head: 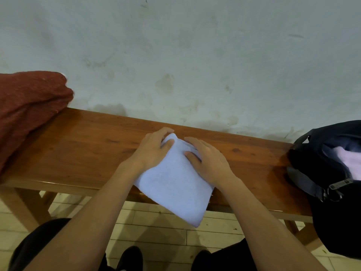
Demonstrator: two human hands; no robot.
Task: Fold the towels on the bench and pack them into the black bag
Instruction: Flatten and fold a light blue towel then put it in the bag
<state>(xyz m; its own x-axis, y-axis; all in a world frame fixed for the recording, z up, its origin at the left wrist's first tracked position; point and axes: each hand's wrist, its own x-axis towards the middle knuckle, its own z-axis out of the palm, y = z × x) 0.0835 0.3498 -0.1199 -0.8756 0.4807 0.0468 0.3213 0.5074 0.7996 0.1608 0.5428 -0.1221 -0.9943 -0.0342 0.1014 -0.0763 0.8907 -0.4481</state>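
Towel (173, 180), white and folded into a thick rectangle, lies slantwise across the middle of the frame on the wooden desk (78, 145), its lower corner hanging past the desk's front edge over the tiled floor (156, 229). The left hand (154, 149) sits on the towel's upper left side, fingers curled round the top corner with the thumb on the cloth, gripping it. The right hand (207, 159) lies on the towel's upper right edge with fingers fairly straight and spread, pressing down rather than clasping. At the left edge of the frame a red towel (29, 110) is heaped on the desk's end, well apart from the hands. At the right edge the black bag (320, 173) stands on the desk with its mouth open, and pale cloth (349, 161) shows inside it. A stained pale wall (195, 55) fills the upper half behind the desk.
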